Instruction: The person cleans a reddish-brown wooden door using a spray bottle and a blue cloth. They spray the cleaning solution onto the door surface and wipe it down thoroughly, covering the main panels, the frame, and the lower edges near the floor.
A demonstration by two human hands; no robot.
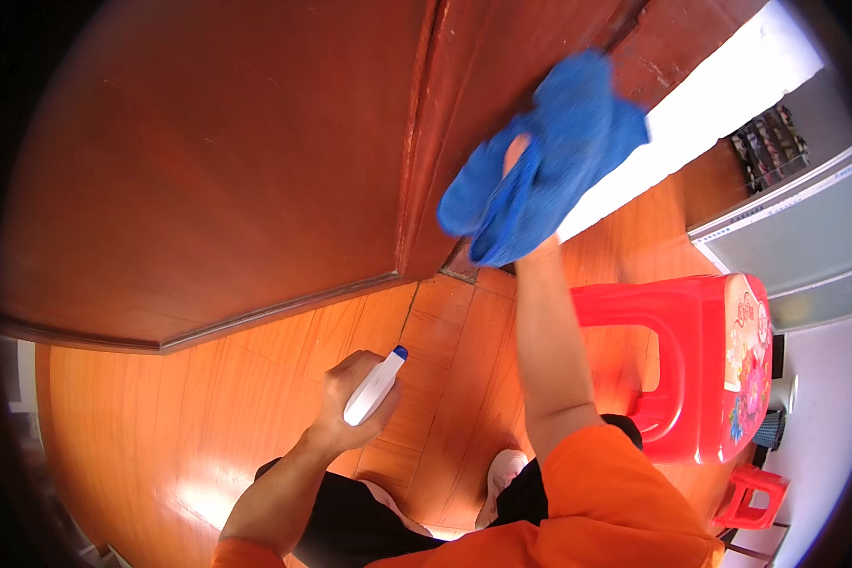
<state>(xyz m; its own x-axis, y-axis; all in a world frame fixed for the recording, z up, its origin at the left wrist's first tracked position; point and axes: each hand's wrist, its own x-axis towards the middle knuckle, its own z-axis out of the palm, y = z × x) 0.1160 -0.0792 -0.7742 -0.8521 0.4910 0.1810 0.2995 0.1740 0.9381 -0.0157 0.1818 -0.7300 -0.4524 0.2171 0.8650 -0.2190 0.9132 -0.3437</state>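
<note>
My left hand [341, 387] is wrapped around the neck of a spray bottle, whose white trigger head [373, 390] has a blue nozzle tip pointing up toward the door. The bottle's body is hidden below the hand. My right hand [517, 153] is stretched far forward, mostly covered by a blue cloth [568, 135] that it grips; one finger or thumb shows through a fold. The cloth lies over the edge area of a reddish-brown wooden door [255, 156], and looks slightly blurred. Whether it presses on the wood cannot be made out.
Close by my right arm stands a red plastic stool [689, 369] with a flowered top. A smaller red stool [756, 497] is farther back, by the white wall. Past the door are a bright opening and a frosted panel [816, 220]. My shoes rest on the wood-patterned floor [284, 397].
</note>
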